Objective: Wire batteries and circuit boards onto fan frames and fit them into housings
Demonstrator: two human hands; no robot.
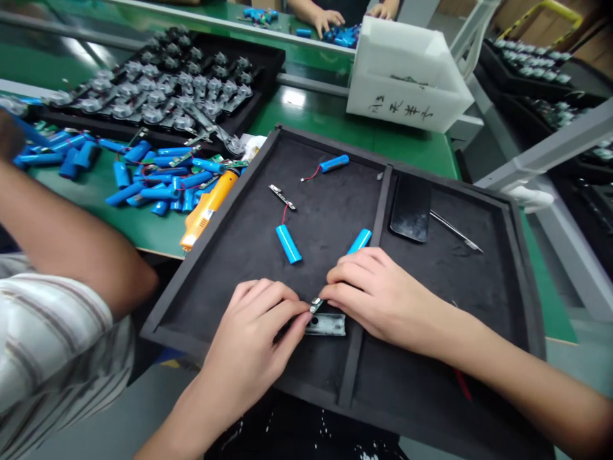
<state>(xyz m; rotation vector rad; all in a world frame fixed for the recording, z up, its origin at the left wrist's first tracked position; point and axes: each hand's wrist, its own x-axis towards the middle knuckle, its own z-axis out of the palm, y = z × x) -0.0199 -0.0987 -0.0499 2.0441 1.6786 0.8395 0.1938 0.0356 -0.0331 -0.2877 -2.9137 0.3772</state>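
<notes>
Both my hands meet over the left part of a black divided tray (383, 185). My left hand (263, 326) pinches one end of a small circuit board (316, 305), and my right hand (368, 291) grips its other end. Just under the board lies a grey channel-shaped piece (330, 324) with a dark hole, partly covered by my left fingers. A blue battery cell (360, 241) sticks out beyond my right fingers; its lower end is hidden. Farther up, another blue cell (288, 244) is joined by red wire to a narrow board (282, 197). A third cell (334, 163) with a wire plug lies near the back.
In the tray's right part are a black phone (410, 209) and a metal tweezer-like tool (454, 230). An orange electric screwdriver (209, 209) and piled blue cells (158, 176) lie left. Behind stands a white box (402, 96). A co-worker's arm (71, 223) is close at left.
</notes>
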